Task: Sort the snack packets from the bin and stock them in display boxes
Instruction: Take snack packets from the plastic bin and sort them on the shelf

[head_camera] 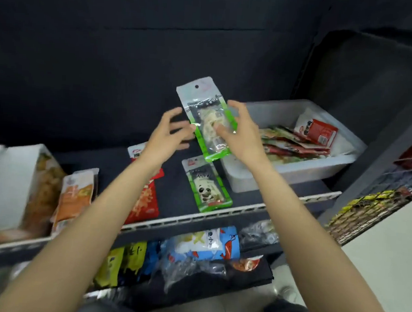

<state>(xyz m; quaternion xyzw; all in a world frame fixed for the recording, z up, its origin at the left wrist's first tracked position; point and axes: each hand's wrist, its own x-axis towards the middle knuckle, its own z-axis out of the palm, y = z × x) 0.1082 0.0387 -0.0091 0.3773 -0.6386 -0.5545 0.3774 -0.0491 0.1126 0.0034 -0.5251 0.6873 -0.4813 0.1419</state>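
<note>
The green packet [206, 122] is pinched by the right hand [240, 131]; the left hand [170, 134], at nine o'clock, is spread empty; slippage is risked by that light grip

A: How many green-edged packets are there?
B: Two. One green packet [205, 117] is raised in the air, and a second green panda packet [206, 185] lies on the shelf [245, 207].
A: And red ones?
B: One red packet [147, 195] lies on the shelf, beside one orange packet [76, 193].
A: Any containers?
B: One white bin [293, 170] holds a jumbled heap of packets, too many to count. One white display box [10, 182] stands at the left.
A: Hands?
B: Two.
</note>
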